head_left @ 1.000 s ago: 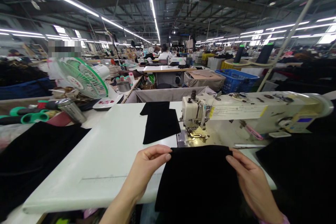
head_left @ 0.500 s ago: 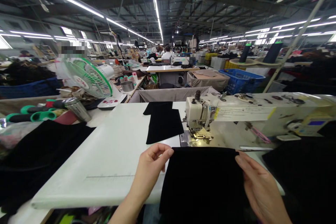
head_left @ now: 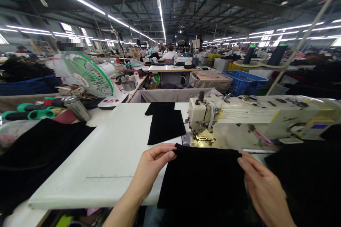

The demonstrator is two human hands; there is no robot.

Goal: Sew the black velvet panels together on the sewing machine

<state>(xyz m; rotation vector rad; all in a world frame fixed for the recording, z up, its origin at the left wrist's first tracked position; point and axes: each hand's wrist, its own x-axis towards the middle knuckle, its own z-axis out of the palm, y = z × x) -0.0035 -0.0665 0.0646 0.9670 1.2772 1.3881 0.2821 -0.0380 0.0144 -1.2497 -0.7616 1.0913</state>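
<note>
The hall (head_left: 183, 3) runs deep beyond the table (head_left: 106, 149), the machine (head_left: 247, 111) on its right. The cloth (head_left: 205, 181) spans the near edge, not yet under the foot (head_left: 204, 138); any seams I can't make out. Black pieces (head_left: 166, 127) lie towards the far edge. Left hand (head_left: 154, 161) and right hand (head_left: 262, 181) pinch the cloth's upper corners, fingers (head_left: 168, 156) closed.

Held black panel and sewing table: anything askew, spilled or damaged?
Nothing looks spilled or damaged. The held panel slopes slightly along its top edge, hardly odd. Black cloth left of the sewing machine shows a stepped outline, perhaps two pieces overlapping unevenly.
</note>
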